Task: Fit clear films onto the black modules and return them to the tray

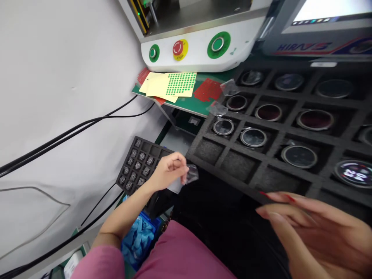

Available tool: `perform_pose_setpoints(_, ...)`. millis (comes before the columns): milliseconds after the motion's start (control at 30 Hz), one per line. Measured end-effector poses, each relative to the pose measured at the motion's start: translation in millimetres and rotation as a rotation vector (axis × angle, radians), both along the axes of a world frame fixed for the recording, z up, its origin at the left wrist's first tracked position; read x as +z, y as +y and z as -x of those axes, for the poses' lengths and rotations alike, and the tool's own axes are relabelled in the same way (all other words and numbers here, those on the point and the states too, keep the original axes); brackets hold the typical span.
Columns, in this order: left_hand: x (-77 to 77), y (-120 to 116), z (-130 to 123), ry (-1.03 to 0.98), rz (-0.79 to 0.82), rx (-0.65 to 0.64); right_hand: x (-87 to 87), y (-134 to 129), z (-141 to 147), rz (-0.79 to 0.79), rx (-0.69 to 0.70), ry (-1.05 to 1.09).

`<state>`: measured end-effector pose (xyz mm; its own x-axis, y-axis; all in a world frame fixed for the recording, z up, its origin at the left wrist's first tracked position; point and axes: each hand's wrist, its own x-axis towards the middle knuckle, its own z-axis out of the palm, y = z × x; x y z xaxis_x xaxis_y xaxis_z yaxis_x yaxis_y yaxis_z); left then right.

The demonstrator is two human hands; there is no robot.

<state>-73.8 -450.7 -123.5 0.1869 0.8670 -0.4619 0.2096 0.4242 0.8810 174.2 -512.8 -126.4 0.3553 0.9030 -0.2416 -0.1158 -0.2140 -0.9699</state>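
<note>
My left hand (171, 170) is closed in a pinch on a clear plastic film (192, 174), between the two foam trays. At the lower right, my right hand (314, 228) is near the front edge of the large black foam tray (252, 192), with its fingers apart and nothing visible between them. Several round watch-like discs sit in the tray's compartments, such as one disc (299, 156) near the middle. A lit watch face (356, 173) lies at the right. Two loose clear films (217, 109) rest on the tray's left edge.
A smaller tray (149, 149) of small parts stands left of my left hand. Below it is a blue bin (138, 240). Sticker sheets (162, 84) lie under a white panel (197, 58) with buttons. A monitor (322, 35) stands upper right; black cables (72, 130) cross the left.
</note>
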Motion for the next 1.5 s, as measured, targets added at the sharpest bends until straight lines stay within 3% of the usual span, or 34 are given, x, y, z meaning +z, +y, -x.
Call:
perform_pose_setpoints(167,29.4,12.7,-46.5,-0.217,-0.014,-0.313,9.2,6.1,8.8,-0.209,0.127,0.012)
perform_pose_setpoints(400,43.5,24.6,-70.0,-0.191,-0.021,-0.591,17.6,6.7,11.5,-0.234,0.145,0.116)
perform_pose_setpoints(533,37.3,20.6,-75.9,-0.307,-0.057,-0.457,19.3,8.1,11.5,-0.238,-0.025,0.173)
perform_pose_setpoints(633,28.9,11.5,-85.7,-0.406,-0.094,-0.364,17.6,9.0,10.4,-0.357,-0.152,0.185)
perform_pose_setpoints(833,19.6,-5.9,-106.0,-0.397,-0.077,-0.272,17.1,5.7,1.1,-0.499,-0.187,0.167)
perform_pose_setpoints(1100,21.1,-6.2,-109.4,-0.517,-0.074,-0.214,19.7,3.7,-8.9,-0.426,-0.168,0.201)
perform_pose_setpoints(1267,24.8,-10.9,-123.0,-0.381,-0.074,-0.201,21.4,1.0,-9.3,-0.391,-0.170,0.193)
perform_pose_setpoints(1333,27.1,-10.9,-124.7,-0.294,-0.169,-0.235,22.7,-1.2,-9.9,-0.384,-0.209,0.167)
perform_pose_setpoints(1400,28.9,-9.4,-123.5,-0.172,-0.381,-0.288,22.7,-3.4,-10.0,-0.424,-0.237,0.135)
perform_pose_setpoints(1500,32.0,-5.4,-117.3,0.038,-0.930,-0.339,20.0,-6.2,-10.7,-0.528,-0.254,0.097)
